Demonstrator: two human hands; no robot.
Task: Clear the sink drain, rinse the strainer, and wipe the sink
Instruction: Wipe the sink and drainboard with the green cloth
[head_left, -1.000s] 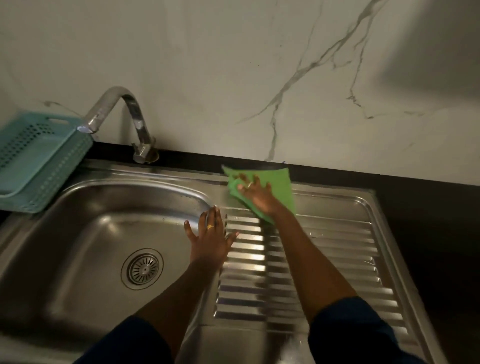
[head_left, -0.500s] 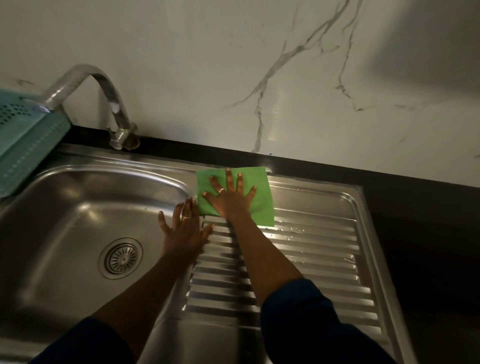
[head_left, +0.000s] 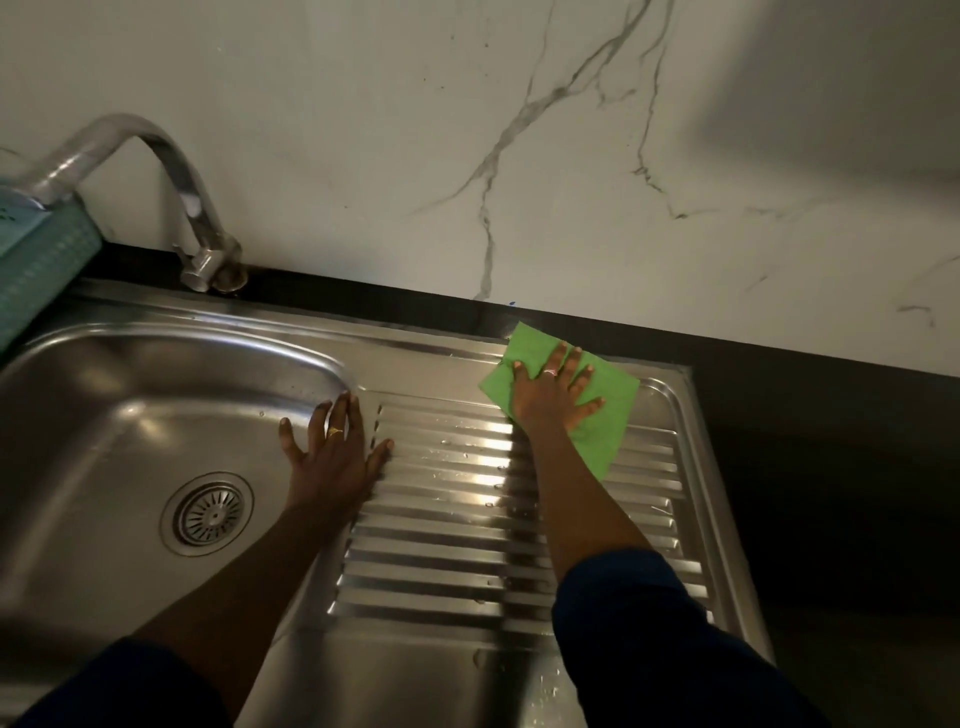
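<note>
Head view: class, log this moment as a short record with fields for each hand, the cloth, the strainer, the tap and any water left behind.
left hand: flat, fingers spread, on the rim between basin and drainboard
right hand: flat, pressing on the cloth
cloth: green, spread at the far end of the drainboard
strainer: seated in the basin drain
tap: no water running
water: droplets on the drainboard ribs
basket: teal, at left edge

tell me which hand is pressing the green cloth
The right hand, flat with fingers spread on the green cloth at the far end of the ribbed drainboard. The left hand rests bare on the basin's edge.
</note>
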